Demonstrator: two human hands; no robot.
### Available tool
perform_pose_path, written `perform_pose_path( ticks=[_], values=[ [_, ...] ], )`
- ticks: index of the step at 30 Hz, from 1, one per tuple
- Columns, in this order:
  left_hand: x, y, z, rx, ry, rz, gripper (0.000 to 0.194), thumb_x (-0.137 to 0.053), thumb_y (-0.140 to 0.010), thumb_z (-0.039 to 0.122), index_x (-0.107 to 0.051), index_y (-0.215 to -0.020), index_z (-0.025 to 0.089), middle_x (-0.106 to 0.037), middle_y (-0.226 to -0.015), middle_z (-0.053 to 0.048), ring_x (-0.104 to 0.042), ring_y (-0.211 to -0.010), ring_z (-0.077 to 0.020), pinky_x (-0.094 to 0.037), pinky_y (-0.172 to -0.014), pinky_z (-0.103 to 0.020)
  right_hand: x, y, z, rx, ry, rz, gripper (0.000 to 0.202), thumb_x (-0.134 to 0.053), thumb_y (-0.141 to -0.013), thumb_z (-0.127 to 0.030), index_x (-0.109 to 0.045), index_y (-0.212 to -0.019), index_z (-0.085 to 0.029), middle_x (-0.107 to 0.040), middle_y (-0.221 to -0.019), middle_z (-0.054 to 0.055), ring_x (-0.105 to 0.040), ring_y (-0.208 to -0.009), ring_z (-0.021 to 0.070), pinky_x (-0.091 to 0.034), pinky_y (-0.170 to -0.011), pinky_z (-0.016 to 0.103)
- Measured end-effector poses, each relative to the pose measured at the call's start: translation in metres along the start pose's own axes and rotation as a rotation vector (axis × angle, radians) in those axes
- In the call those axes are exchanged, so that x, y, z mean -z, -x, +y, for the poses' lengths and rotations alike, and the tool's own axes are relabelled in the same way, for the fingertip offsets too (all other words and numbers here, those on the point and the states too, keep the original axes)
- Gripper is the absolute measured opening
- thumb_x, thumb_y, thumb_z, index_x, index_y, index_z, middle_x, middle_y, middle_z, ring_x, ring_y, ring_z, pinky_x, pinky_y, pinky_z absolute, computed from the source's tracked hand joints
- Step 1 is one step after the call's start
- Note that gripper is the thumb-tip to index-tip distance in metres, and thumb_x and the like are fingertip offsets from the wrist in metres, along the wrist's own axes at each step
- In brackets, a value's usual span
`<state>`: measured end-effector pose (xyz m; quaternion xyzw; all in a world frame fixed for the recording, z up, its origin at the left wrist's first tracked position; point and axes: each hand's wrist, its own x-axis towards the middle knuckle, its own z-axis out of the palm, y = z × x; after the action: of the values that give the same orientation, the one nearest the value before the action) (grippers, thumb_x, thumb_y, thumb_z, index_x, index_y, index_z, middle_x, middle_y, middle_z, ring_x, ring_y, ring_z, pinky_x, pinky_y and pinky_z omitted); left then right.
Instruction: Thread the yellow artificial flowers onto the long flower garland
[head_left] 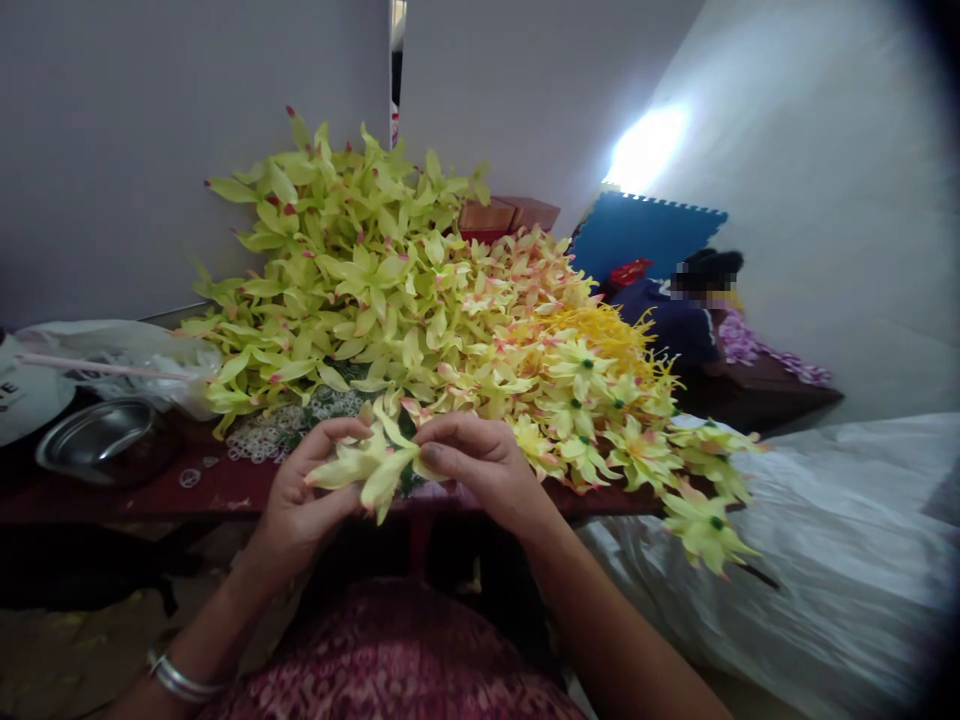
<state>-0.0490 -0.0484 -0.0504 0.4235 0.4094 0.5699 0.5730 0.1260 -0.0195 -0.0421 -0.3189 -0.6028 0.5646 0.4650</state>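
Just above the table's front edge, a pale yellow-green artificial flower (pixel 379 462) is held between my two hands. My left hand (pixel 304 500) has its fingers and thumb curled around the petals on one side. With thumb and fingertips, my right hand (pixel 480 465) pinches the flower near its centre; the exact spot is hidden by the fingers. Behind them rises a big heap of yellow-green petal pieces (pixel 360 270), blending into pinkish-yellow petals (pixel 525 265) and yellow stringy pieces (pixel 600 330). Flowers with green centres (pixel 585 365) lie to the right. Small white rings (pixel 259 435) are scattered behind my left hand.
A steel bowl (pixel 105 440) and plastic bags (pixel 142 350) are at the left of the dark red table (pixel 217 495). Some flowers (pixel 705 525) overhang the right end beside white sheeting (pixel 840 530). Farther right, a person (pixel 664 320) is near purple petals (pixel 739 340) and a blue mat (pixel 645 235).
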Motion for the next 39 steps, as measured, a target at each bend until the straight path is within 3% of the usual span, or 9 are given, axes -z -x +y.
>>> perform_pose_path(
  ticks=[11, 18, 25, 27, 30, 33, 39],
  values=[
    [-0.001, 0.003, 0.000, 0.034, 0.047, -0.043, 0.039, -0.073, -0.059, 0.016, -0.057, -0.094, 0.021, -0.063, -0.071, 0.003, -0.056, -0.054, -0.0089, -0.042, -0.052, -0.017, -0.002, 0.001, -0.009, 0.147, 0.310, -0.062, 0.007, -0.058, -0.079, -0.014, -0.065, -0.079, -0.015, -0.061, -0.069, -0.001, -0.053, -0.063, 0.0084, -0.041, -0.059, 0.018],
    [0.002, 0.005, 0.000, 0.050, -0.001, -0.080, 0.057, -0.073, -0.062, 0.016, -0.052, -0.114, 0.022, -0.061, -0.062, 0.003, -0.049, -0.047, -0.0076, -0.039, -0.047, -0.017, -0.006, 0.002, -0.009, 0.235, 0.403, -0.111, 0.010, -0.056, -0.080, -0.010, -0.065, -0.082, -0.014, -0.064, -0.074, 0.001, -0.057, -0.067, 0.0086, -0.044, -0.064, 0.017],
    [0.001, 0.004, 0.001, 0.052, 0.050, -0.090, 0.069, -0.073, -0.060, 0.012, -0.049, -0.123, 0.026, -0.061, -0.088, -0.002, -0.052, -0.054, -0.0084, -0.042, -0.047, -0.018, -0.010, 0.006, -0.007, 0.238, 0.482, -0.095, 0.010, -0.055, -0.082, -0.011, -0.064, -0.081, -0.014, -0.064, -0.071, -0.001, -0.057, -0.064, 0.0077, -0.044, -0.062, 0.015],
    [0.001, 0.002, 0.000, 0.041, 0.066, -0.107, 0.067, -0.072, -0.061, 0.012, -0.049, -0.122, 0.025, -0.060, -0.083, 0.000, -0.049, -0.049, -0.0069, -0.041, -0.045, -0.017, -0.010, 0.007, -0.005, 0.274, 0.533, -0.065, 0.010, -0.054, -0.083, -0.012, -0.064, -0.084, -0.015, -0.064, -0.073, 0.000, -0.058, -0.065, 0.0089, -0.045, -0.064, 0.017],
    [0.002, -0.001, -0.002, 0.029, 0.082, -0.120, 0.064, -0.072, -0.064, 0.013, -0.048, -0.122, 0.025, -0.057, -0.073, 0.002, -0.046, -0.046, -0.0059, -0.039, -0.041, -0.016, -0.009, 0.009, -0.001, 0.374, 0.627, 0.051, 0.014, -0.055, -0.084, -0.015, -0.063, -0.096, -0.017, -0.066, -0.090, 0.005, -0.061, -0.085, 0.0149, -0.047, -0.077, 0.025],
    [0.001, -0.004, -0.001, 0.060, 0.096, -0.111, 0.062, -0.072, -0.065, 0.015, -0.046, -0.121, 0.024, -0.056, -0.078, 0.001, -0.046, -0.049, -0.0064, -0.038, -0.040, -0.016, -0.007, 0.014, 0.001, 0.491, 0.672, 0.147, 0.027, -0.053, -0.085, -0.013, -0.059, -0.110, -0.020, -0.061, -0.110, 0.010, -0.056, -0.106, 0.0194, -0.045, -0.091, 0.034],
    [-0.003, -0.002, 0.001, 0.075, 0.081, -0.086, 0.063, -0.071, -0.066, 0.014, -0.045, -0.122, 0.022, -0.053, -0.071, 0.003, -0.044, -0.048, -0.0064, -0.038, -0.040, -0.016, -0.011, 0.020, 0.002, 0.662, 0.742, 0.101, 0.038, -0.049, -0.085, -0.007, -0.052, -0.120, -0.022, -0.057, -0.117, 0.012, -0.052, -0.112, 0.0209, -0.045, -0.093, 0.039]
  ],
)
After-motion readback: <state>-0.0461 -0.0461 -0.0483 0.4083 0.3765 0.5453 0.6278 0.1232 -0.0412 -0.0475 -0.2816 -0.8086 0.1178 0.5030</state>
